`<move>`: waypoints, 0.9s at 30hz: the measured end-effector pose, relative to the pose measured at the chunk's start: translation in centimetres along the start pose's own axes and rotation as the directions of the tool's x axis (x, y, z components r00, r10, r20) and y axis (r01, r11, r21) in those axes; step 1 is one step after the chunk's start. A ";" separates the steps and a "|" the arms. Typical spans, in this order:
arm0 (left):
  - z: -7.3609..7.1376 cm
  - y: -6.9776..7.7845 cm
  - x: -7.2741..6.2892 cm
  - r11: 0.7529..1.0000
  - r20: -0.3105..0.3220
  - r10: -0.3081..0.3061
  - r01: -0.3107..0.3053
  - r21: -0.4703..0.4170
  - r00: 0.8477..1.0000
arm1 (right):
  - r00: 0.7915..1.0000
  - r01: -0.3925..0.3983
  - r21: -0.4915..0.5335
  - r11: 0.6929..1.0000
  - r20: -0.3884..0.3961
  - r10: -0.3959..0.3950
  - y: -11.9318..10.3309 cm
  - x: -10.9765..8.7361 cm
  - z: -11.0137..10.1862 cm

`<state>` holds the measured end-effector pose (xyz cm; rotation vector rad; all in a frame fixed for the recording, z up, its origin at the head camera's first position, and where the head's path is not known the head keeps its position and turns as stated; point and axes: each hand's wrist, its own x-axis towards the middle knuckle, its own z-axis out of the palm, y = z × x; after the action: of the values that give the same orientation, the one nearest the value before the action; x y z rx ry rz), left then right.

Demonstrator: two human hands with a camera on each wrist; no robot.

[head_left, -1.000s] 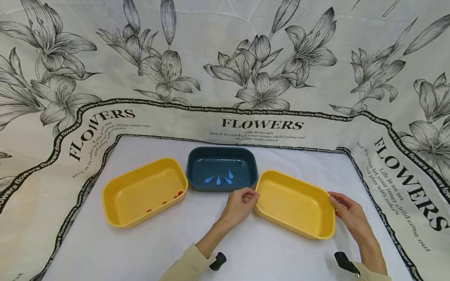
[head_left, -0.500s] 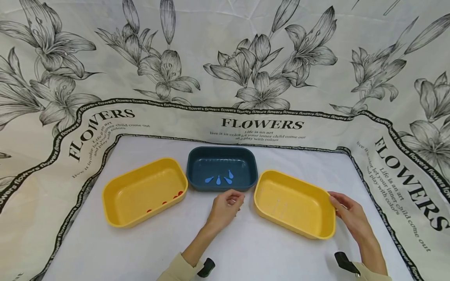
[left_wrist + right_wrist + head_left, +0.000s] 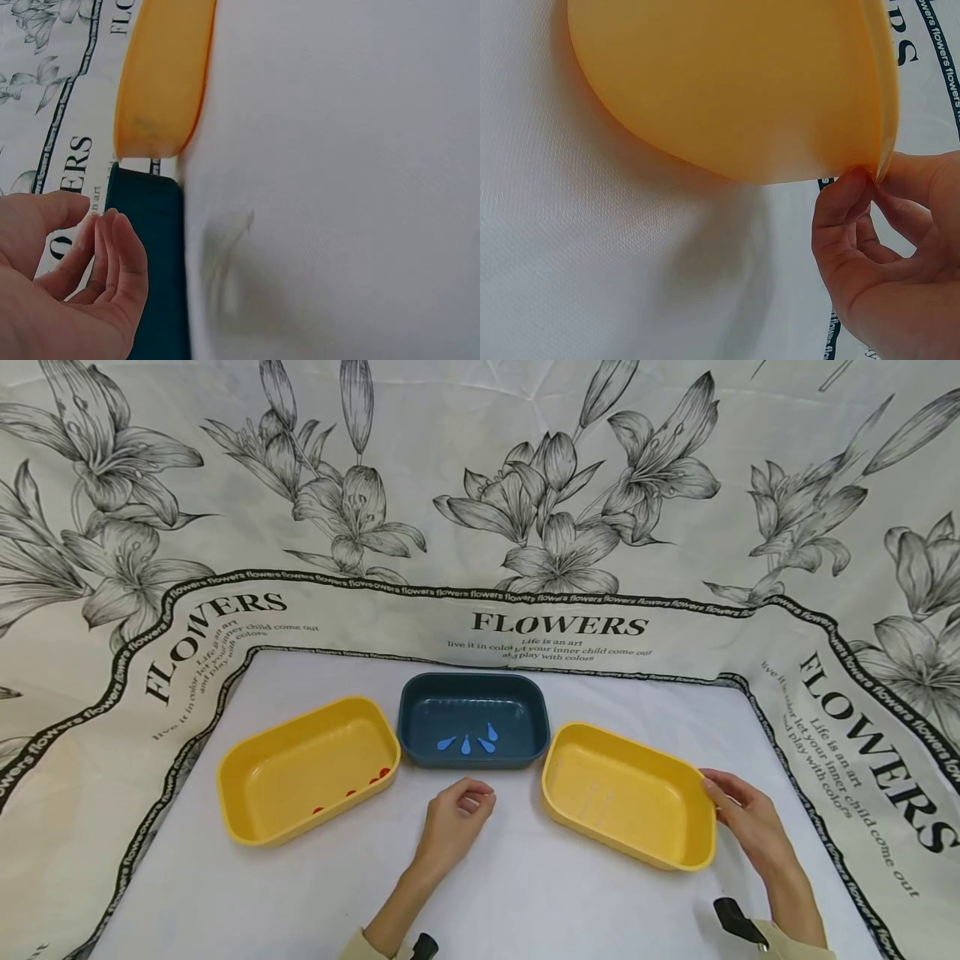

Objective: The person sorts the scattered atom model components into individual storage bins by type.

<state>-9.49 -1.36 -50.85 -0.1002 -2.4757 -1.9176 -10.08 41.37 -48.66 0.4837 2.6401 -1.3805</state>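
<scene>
My right hand (image 3: pixel 753 822) pinches the rim of the right yellow plastic tub (image 3: pixel 637 777) at its right end. Seen from the right wrist, thumb and fingers (image 3: pixel 844 202) meet on that rim. A few thin, pale, see-through strips (image 3: pixel 596 806) lie in this tub, hard to make out. In front of the dark blue tub (image 3: pixel 474 761) is my left hand (image 3: pixel 450 831), its fingers loosely bent. From the left wrist, a small gap shows between its thumb and fingers (image 3: pixel 131 262), with nothing visible there. Several blue drop-shaped pieces (image 3: pixel 466 745) lie inside the dark blue tub.
At the left stands another yellow tub (image 3: pixel 300 777), with several small red pieces (image 3: pixel 384 772) along its near wall. All three tubs sit on a white tabletop (image 3: pixel 315 893). A flower-printed cloth (image 3: pixel 360 618) rises behind and at both sides.
My left hand has left the near left corner of the right yellow tub and moved left and slightly toward me. My right hand has stayed on the rim; the tubs look still.
</scene>
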 end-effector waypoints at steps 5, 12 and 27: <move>-0.5 -0.9 -0.4 0.999 -0.038 -0.030 0.031 0.034 0.999 | 1.000 -0.001 -0.008 1.000 -0.002 0.001 0.0 0.0 0.0; -1.0 -2.5 -0.9 0.997 -0.085 -0.071 0.074 0.035 0.994 | 1.000 -0.001 -0.012 1.000 -0.002 0.001 0.1 0.1 0.1; -0.9 -2.7 -1.9 0.984 -0.066 -0.013 0.024 0.176 0.998 | 1.000 0.004 -0.009 1.000 0.008 -0.004 0.0 0.1 -0.1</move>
<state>-7.77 -3.01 -53.32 -0.0136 -2.5986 -1.6688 -10.14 41.49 -48.67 0.4716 2.6417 -1.3679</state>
